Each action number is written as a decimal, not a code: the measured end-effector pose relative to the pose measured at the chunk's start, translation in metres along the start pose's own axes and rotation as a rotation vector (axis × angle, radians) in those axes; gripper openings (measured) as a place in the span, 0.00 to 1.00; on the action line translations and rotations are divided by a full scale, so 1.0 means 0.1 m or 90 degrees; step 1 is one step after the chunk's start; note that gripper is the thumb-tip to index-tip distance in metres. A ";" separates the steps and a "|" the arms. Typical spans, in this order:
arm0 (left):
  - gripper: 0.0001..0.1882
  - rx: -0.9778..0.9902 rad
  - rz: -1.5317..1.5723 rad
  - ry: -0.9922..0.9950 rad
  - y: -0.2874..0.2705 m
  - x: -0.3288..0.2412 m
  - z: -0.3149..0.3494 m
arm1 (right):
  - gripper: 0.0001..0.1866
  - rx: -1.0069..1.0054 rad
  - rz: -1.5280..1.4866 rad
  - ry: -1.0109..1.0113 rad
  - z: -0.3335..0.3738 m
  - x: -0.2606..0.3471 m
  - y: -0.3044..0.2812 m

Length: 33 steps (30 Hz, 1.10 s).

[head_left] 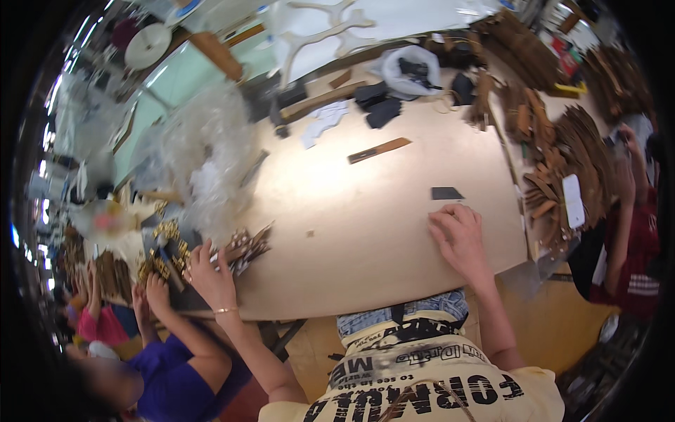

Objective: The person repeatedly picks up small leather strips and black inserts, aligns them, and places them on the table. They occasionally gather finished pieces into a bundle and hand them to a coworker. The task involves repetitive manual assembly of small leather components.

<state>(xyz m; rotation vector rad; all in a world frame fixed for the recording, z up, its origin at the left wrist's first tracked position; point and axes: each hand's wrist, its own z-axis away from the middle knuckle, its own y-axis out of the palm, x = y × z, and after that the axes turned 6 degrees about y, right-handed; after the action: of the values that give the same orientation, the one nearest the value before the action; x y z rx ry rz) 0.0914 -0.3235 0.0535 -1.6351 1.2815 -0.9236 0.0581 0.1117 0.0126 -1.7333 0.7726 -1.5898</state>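
My left hand (pixel 211 280) is at the near left of the table, its fingers spread beside a loose pile of thin brown strips (pixel 247 247) with pale ends. I see nothing held in it. On the right, my right hand (pixel 460 238) hovers over or rests on the board, fingers bent and slightly apart, with nothing visible in them. Just beyond its fingertips lies a small dark flat piece (pixel 446 193) with one slanted end. A brown and black strip-like piece (pixel 380 150) lies farther off, near the middle. A tiny tan bit (pixel 310 233) sits between my hands.
Crumpled clear plastic (pixel 211 155) is heaped at left, near gold-coloured pieces (pixel 169 239). A hammer (pixel 279 112), dark cloth pieces (pixel 380 105) and a white bag (pixel 408 70) stand along the back. Brown leather-like strips (pixel 583 148) and a white phone-shaped object (pixel 573 202) lie right. Co-workers flank me.
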 end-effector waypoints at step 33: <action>0.07 0.414 0.815 0.136 0.25 -2.50 -0.04 | 0.22 -0.054 -0.277 0.041 0.36 -0.20 0.20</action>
<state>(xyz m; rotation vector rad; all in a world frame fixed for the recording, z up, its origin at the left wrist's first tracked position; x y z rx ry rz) 0.0277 -0.0832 0.0190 -0.0625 1.5660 -0.5510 0.0922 0.1176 -0.0172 -2.0196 0.5198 -1.9274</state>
